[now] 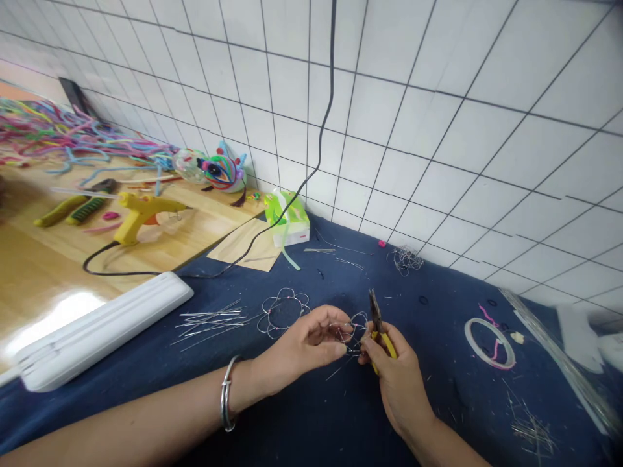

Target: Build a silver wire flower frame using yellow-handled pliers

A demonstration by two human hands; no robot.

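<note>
My left hand (311,340) is closed around one side of a bent wire flower frame (357,322), made of thin silvery loops. My right hand (400,373) grips a pair of pliers (379,324) with yellow handles, jaws pointing up and away. Its thumb and fingertips also meet at the frame's right edge; whether they pinch the wire is hard to see. Left of my hands, a finished-looking wire flower ring (283,312) with rounded petals lies on the dark blue cloth (302,415). Beside it are several straight wire pieces (211,322).
A white lamp bar (107,331) lies at left. Behind it are a yellow glue gun (141,214), its black cord (318,152), green-handled pliers (90,204) and a tissue pack (288,220). On the right are a white ring (489,344), wire scraps (533,428) and a wire tangle (406,259).
</note>
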